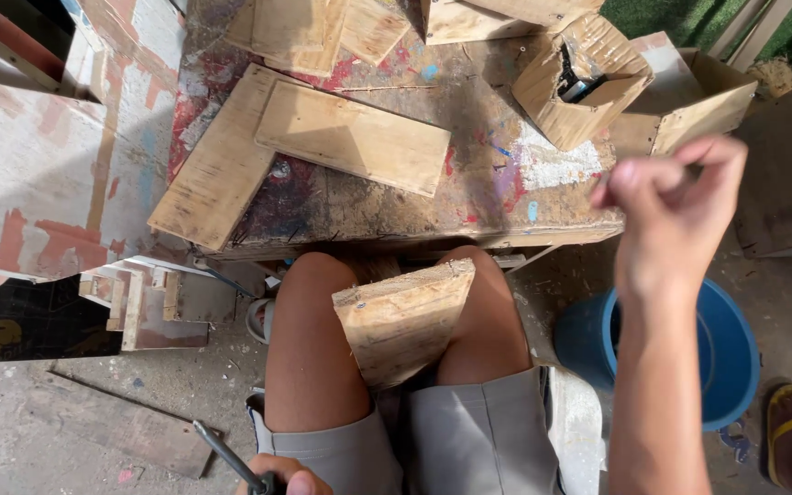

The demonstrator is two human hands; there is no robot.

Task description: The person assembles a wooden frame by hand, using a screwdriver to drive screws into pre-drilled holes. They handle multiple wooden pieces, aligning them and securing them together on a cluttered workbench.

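Single head-worn view, aimed steeply downward from above the seated lap. Close range on bare knees and raised right hand [680, 197]; paint-stained wooden workbench [506, 197] just ahead, dusty concrete floor [66, 431] at frame edges. No second view.

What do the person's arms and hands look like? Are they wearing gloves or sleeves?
No gloves and no sleeves. The right hand is bare, and its forearm is bare down to the picture's bottom edge, with no watch, ring or band showing. Only a small bit of the left hand peeks in at the bottom edge, also bare. The person wears grey shorts.
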